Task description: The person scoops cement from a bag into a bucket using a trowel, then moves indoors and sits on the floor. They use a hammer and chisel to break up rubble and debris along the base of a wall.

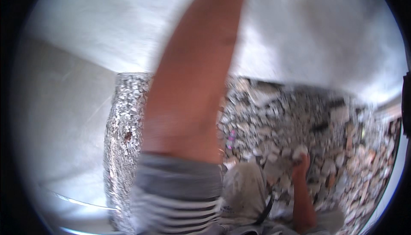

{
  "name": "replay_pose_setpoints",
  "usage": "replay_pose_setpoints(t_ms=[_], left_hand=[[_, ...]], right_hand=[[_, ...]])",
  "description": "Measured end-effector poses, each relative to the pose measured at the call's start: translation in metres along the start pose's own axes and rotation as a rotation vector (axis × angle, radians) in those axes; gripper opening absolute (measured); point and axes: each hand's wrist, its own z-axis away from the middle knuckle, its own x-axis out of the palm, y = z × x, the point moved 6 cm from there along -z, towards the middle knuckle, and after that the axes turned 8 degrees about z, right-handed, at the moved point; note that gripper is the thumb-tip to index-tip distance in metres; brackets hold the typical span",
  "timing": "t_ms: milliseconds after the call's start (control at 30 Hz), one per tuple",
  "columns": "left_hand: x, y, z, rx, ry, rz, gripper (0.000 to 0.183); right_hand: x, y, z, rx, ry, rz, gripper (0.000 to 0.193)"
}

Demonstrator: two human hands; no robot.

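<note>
My left arm rises large and motion-blurred through the middle, its striped grey sleeve [180, 192] at the elbow. It reaches up in front of the pale wall [291, 33], and my left hand lies beyond the top edge. Low on the right, my right hand [303, 164] hangs over the rubble with its fingers closed on a pale, roundish lump [300, 151]. Blur keeps me from telling what the lump is made of. Broken stones [278, 119] lie around and below that hand.
A smooth grey wall [64, 106] stands at the left, beside a strip of grey gravel [124, 119]. A small pink-purple scrap [231, 138] lies among the stones. My knee in light trousers [244, 188] is at the bottom. A pale edge [396, 166] borders the rubble at right.
</note>
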Motion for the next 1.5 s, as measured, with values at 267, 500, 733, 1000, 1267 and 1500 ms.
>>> replay_pose_setpoints(t_ms=[267, 500, 733, 1000, 1267, 1500], left_hand=[[-0.032, -0.001, -0.019, -0.048, 0.004, 0.127, 0.086], [-0.024, -0.005, -0.016, -0.058, 0.012, 0.126, 0.085], [-0.022, -0.008, -0.009, -0.065, -0.008, 0.116, 0.084], [-0.019, -0.009, -0.004, -0.080, 0.001, 0.115, 0.083], [-0.021, -0.010, -0.003, -0.068, -0.013, 0.048, 0.082], [0.001, -0.001, 0.000, -0.109, -0.012, -0.135, 0.082]], right_hand=[[0.005, -0.036, -0.014, -0.210, 0.072, 0.038, 0.054], [0.016, -0.059, -0.003, -0.313, 0.098, 0.240, 0.057], [0.003, -0.062, -0.001, -0.373, 0.119, 0.571, 0.060], [-0.029, -0.060, 0.001, -0.513, 0.188, 1.166, 0.063], [-0.050, -0.024, 0.004, -0.887, 0.020, 1.848, 0.066], [-0.049, -0.014, 0.043, -0.417, 0.074, 1.598, 0.053]])
